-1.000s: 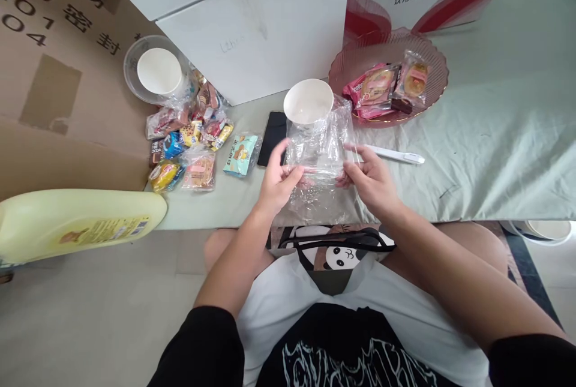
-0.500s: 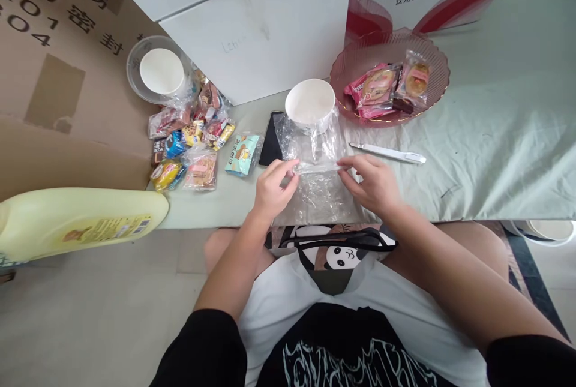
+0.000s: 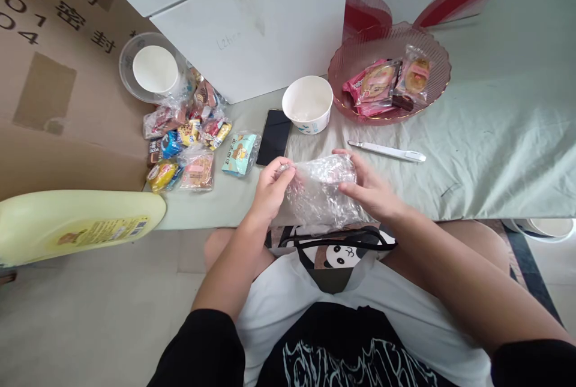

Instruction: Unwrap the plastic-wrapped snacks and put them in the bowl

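Between my hands is a crinkled clear plastic bag (image 3: 321,195), bunched near the table's front edge. My left hand (image 3: 272,186) pinches its left side between thumb and fingers. On the right side, my right hand (image 3: 366,186) has its fingers behind the plastic and its thumb in front, gripping it. A white paper bowl (image 3: 308,105) stands upright just beyond the bag, apart from it. To the bowl's left lies a black phone (image 3: 274,137); a white utility knife (image 3: 389,152) rests on the cloth to the right of the bag.
A pink ribbed bowl (image 3: 434,87) holds several wrapped snacks. More snacks (image 3: 198,168) are piled at left near a clear tub (image 3: 127,72) with white paper bowls. A teal packet (image 3: 240,153) lies nearer. White and cardboard boxes (image 3: 270,33) stand behind; a yellow bottle (image 3: 81,219) is at left.
The plastic bag has come away from the paper bowl and is gathered toward me. My right hand has turned around its right side. The phone shows more fully.
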Available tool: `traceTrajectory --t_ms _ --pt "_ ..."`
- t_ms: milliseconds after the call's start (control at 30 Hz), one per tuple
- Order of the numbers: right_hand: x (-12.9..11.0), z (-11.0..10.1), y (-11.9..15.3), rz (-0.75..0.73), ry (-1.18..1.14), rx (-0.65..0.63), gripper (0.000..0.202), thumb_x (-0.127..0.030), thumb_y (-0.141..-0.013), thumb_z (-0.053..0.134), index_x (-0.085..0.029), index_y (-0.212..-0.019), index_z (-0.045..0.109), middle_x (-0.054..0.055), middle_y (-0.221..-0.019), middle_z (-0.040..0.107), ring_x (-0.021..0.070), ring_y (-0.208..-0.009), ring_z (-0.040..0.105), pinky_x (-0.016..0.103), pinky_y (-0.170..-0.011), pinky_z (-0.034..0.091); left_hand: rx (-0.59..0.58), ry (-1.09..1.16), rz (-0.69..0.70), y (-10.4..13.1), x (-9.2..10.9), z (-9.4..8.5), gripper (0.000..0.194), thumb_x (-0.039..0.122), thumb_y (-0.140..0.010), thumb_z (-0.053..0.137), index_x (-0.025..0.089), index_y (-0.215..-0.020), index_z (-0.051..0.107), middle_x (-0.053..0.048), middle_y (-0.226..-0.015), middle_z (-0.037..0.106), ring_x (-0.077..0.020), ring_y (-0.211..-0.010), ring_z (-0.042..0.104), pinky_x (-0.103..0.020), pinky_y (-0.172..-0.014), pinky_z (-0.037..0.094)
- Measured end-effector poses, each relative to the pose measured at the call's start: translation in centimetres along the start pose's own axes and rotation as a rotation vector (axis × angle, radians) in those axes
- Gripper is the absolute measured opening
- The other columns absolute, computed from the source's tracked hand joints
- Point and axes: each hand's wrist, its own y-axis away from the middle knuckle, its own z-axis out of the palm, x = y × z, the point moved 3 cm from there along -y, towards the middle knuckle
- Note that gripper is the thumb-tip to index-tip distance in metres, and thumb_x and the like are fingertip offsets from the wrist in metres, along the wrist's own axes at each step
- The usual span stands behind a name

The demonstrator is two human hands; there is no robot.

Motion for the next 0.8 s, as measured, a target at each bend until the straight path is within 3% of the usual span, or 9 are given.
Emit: traceTrajectory --t_ms 100,200,300,400,500,633,700,800 --pt "0.6 0.3 -0.4 0.151 0.077 -0.067 0.033 -0.049 -0.076 0.078 -0.021 -0.088 0.063 0.002 -0.080 0.067 0.0173 -0.072 0.062 0.033 -0.066 0.052 0.021 0.152 -0.120 -0.6 -0.3 0.0 0.041 0.050 -0.072 0.080 0.023 -0.097 0.062 0.002 -0.068 0.069 -0.0144 -0.056 0.064 -0.024 -0.050 0.048" --pt "0.7 -0.1 -0.5 0.138 0.120 0.030 0.029 -0.047 -0.083 0.070 -0.020 -0.077 0.062 0.001 -0.072 0.063 0.0143 -0.066 0.057 0.031 -0.064 0.049 -0.146 0.194 -0.247 -0.6 -0.6 0.4 0.063 0.050 -0.061 0.089 0.019 -0.110 0.064 -0.002 -0.076 0.073 -0.0168 -0.063 0.069 -0.026 -0.056 0.053" --pt "0.6 -0.2 -0.6 0.107 0.069 0.019 0.028 -0.047 -0.087 0.068 -0.022 -0.081 0.059 -0.001 -0.070 0.062 0.0137 -0.063 0.058 0.030 -0.060 0.050 -0.258 0.073 -0.302 -0.1 -1.0 0.6 0.050 0.045 -0.063 0.089 0.015 -0.098 0.069 -0.002 -0.069 0.072 -0.0146 -0.058 0.067 -0.023 -0.052 0.050" --pt "0.6 -0.1 -0.4 0.128 -0.035 -0.043 0.029 -0.048 -0.086 0.071 -0.024 -0.092 0.054 -0.007 -0.059 0.054 0.0122 -0.051 0.054 0.028 -0.051 0.047 -0.255 0.053 -0.253 0.2 -0.9 0.5 0.042 0.046 -0.072 0.084 0.017 -0.097 0.069 0.003 -0.054 0.063 -0.0104 -0.043 0.055 -0.020 -0.041 0.041" --pt "0.2 -0.1 -0.2 0.063 -0.221 -0.045 0.032 -0.047 -0.084 0.074 -0.025 -0.097 0.055 -0.008 -0.062 0.056 0.0112 -0.051 0.055 0.027 -0.052 0.049 -0.214 0.206 -0.156 0.1 -0.5 0.0 0.039 0.046 -0.068 0.087 0.020 -0.091 0.067 0.007 -0.050 0.056 -0.0068 -0.037 0.045 -0.018 -0.036 0.036" --pt "-0.1 -0.1 -0.1 0.113 -0.343 -0.097 0.025 -0.041 -0.082 0.075 -0.022 -0.085 0.059 -0.003 -0.068 0.062 0.0115 -0.058 0.063 0.026 -0.054 0.050 -0.200 0.376 -0.075 -0.4 0.2 -0.5 0.040 0.044 -0.056 0.093 0.019 -0.067 0.064 0.003 -0.058 0.061 -0.0081 -0.044 0.053 -0.020 -0.041 0.044" --pt "0.1 -0.2 -0.3 0.169 -0.317 -0.070 0.022 -0.036 -0.079 0.077 -0.022 -0.087 0.061 -0.003 -0.070 0.062 0.0113 -0.057 0.063 0.023 -0.047 0.043 -0.196 0.377 -0.073 -0.6 0.3 -0.5 0.037 0.043 -0.055 0.093 0.019 -0.063 0.066 0.002 -0.061 0.063 -0.0100 -0.047 0.055 -0.022 -0.041 0.044" --pt "0.5 -0.7 -0.7 0.218 -0.236 0.075 0.022 -0.028 -0.072 0.076 -0.022 -0.089 0.063 -0.001 -0.076 0.062 0.0105 -0.056 0.061 0.020 -0.039 0.030 -0.140 0.303 -0.072 -0.8 0.1 -0.5 0.025 0.036 -0.061 0.087 0.018 -0.066 0.070 0.001 -0.063 0.063 -0.0096 -0.050 0.055 -0.021 -0.044 0.043"
